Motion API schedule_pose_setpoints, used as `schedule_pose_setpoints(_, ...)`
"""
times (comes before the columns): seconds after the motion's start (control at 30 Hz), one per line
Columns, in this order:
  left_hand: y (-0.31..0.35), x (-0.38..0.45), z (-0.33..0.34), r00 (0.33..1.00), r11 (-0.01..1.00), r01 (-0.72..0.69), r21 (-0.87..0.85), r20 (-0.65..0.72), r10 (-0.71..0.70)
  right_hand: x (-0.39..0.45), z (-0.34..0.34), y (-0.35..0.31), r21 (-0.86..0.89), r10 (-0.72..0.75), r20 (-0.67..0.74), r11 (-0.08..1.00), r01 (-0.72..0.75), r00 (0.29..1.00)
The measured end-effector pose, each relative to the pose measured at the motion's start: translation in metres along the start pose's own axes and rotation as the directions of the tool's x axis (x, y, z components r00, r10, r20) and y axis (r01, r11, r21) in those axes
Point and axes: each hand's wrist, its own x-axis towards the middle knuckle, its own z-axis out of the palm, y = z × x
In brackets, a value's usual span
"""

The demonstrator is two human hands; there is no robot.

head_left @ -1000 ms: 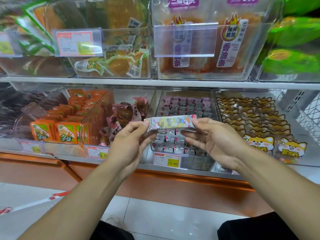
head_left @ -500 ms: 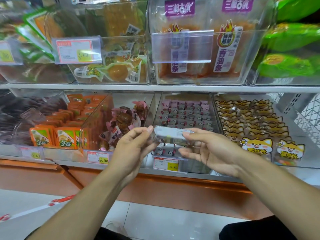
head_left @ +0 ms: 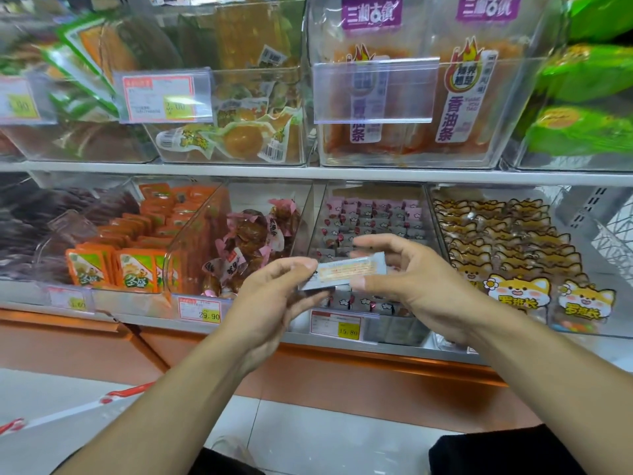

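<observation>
Silvery packet (head_left: 346, 273) is pinched at its ends by my left hand (head_left: 270, 296) and right hand (head_left: 424, 286), out beyond the shelf's (head_left: 150, 318) front edge. Fingertip grips only, so I reckon the slick wrapper could slip floorward.

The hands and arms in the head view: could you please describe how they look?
The left hand and right hand are bare: no gloves, rings or watch. Both forearms are uncovered to the frame's edge, with no sleeve in view.

price tag (head_left: 200, 310): 29.90; second price tag (head_left: 336, 325): 15.80; orange packets (head_left: 135, 271): 多盛; bin sticker (head_left: 448, 108): 香油条.
</observation>
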Motion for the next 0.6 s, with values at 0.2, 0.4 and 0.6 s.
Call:
schedule_pose_setpoints(0.2,-0.0009,0.0012,-0.0022,0.988,0.984,-0.141,0.105,0.073,0.134,0.0004,-0.0043,0.0025,0.173,0.245,0.05,0.953,-0.25,0.968)
schedule_pose_setpoints(0.4,-0.0008,0.0012,-0.001,0.995,0.993,-0.092,0.069,0.051,0.089,-0.0013,-0.0038,0.0023,0.245,0.151,0.06,0.956,-0.161,0.987)
schedule_pose_setpoints(0.6,-0.0023,0.0007,0.0004,0.997,0.994,-0.064,0.089,-0.038,0.067,-0.0019,-0.0028,0.0011,0.271,0.132,0.075,0.951,-0.148,0.988)
